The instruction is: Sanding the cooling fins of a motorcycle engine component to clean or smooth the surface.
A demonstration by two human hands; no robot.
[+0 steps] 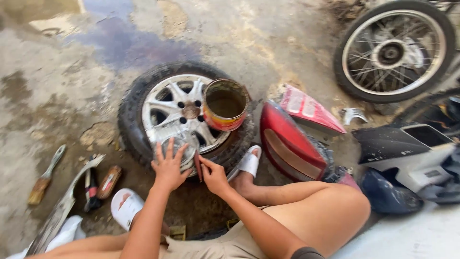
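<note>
Here an open tin [225, 104] of murky liquid rests on the wheel [184, 115]; left hand [168, 165] splayed flat, right hand [213, 175] pinching a brush [198, 165].

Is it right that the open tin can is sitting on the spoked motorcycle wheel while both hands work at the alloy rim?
Not quite. In the head view the open tin can sits on the car wheel itself, at its right edge. The left hand and right hand are at its alloy rim.
</note>
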